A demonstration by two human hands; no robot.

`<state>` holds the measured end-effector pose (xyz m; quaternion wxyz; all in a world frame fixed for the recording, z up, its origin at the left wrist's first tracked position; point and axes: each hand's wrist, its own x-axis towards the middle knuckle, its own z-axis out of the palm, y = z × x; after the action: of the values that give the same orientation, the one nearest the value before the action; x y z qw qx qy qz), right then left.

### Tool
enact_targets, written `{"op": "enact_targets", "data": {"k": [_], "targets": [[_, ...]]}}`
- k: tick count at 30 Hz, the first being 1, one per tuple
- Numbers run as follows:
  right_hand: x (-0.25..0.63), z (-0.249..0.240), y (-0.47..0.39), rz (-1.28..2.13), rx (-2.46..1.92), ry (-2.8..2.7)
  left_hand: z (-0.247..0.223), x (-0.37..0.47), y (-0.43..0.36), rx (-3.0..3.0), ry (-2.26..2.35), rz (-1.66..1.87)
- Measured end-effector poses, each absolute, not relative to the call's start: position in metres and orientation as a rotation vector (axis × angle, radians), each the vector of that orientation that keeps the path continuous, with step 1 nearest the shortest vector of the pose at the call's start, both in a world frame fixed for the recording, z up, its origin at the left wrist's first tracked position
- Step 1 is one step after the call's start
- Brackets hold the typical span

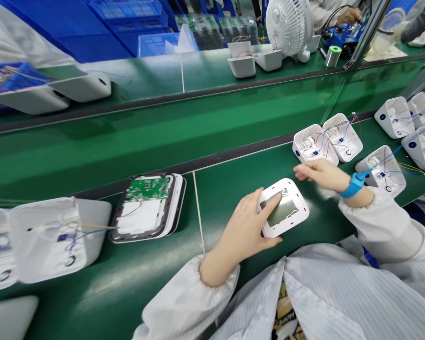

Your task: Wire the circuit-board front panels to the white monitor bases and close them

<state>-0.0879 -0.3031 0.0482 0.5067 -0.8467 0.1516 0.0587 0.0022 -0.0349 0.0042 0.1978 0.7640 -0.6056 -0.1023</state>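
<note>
My left hand (246, 226) grips a white, round-cornered front panel (302, 208) by its left side. The index finger lies across the grey display window (286, 212) in its middle, with the thumb at the lower edge. Shiny, ragged marks show on that window. To the right of the panel, and apart from it, my right hand (320, 174) hovers over the green bench with its fingers closed together; whether something is between them I cannot make out. A blue wrist strap (354, 184) circles that wrist. Just behind the right hand stand two open white housings (313, 144) with wires inside.
More wired white housings (380, 172) stand at the right. On the left lies a stack of panels (147, 208) with a green circuit board on top, beside large open housings (49, 241). Beyond a raised ledge are a white fan (288, 28), a solder spool (333, 56) and a co-worker's hand (349, 16).
</note>
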Motion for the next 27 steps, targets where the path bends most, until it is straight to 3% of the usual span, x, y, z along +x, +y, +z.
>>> {"op": "enact_targets", "data": {"k": [3,7,13,16,27], "targets": [[-0.107,0.037,-0.286,0.216,-2.104,0.415,-0.003,0.001,-0.044,2.191,-1.692,-0.235],[-0.121,0.025,-0.262,0.056,-2.051,0.532,-0.013,0.000,-0.057,2.287,-1.610,-0.119],[-0.132,-0.001,-0.223,-0.138,-1.922,0.562,-0.010,-0.019,-0.065,2.568,-1.207,0.049],[-0.120,-0.005,-0.219,-0.076,-1.935,0.507,-0.012,-0.037,-0.054,2.675,-1.042,0.077],[-0.074,0.011,-0.238,0.143,-1.958,0.382,0.009,0.069,-0.078,2.224,-0.714,-0.353]]}}
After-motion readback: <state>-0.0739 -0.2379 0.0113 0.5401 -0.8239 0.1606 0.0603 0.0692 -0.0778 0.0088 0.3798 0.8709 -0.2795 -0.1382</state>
